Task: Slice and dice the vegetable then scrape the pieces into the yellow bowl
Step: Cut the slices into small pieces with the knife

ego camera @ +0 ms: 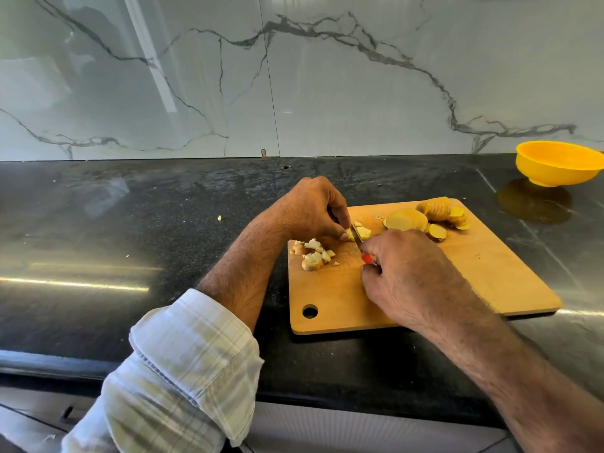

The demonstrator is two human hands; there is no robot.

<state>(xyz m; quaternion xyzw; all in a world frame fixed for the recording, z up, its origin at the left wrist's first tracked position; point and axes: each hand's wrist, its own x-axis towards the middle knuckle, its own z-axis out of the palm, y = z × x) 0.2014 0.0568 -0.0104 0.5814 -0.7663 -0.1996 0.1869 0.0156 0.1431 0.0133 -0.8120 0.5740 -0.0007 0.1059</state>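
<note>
A wooden cutting board (457, 289) lies on the black counter. My right hand (411, 276) grips a small knife with a red handle (367, 258); its blade (357, 237) points away from me into pale vegetable pieces (363, 232). My left hand (313, 210) is curled over those pieces and holds them by the blade. A heap of diced bits (315, 255) sits at the board's left edge. Round yellow slices (434, 217) are stacked at the board's far side. The yellow bowl (555, 163) stands at the far right by the wall, apart from both hands.
A marble backsplash (294, 76) rises behind the counter. One stray vegetable bit (219, 218) lies on the counter left of the board. The counter's front edge (65, 361) runs below my left sleeve. The board has a hanging hole (310, 311) at its near left corner.
</note>
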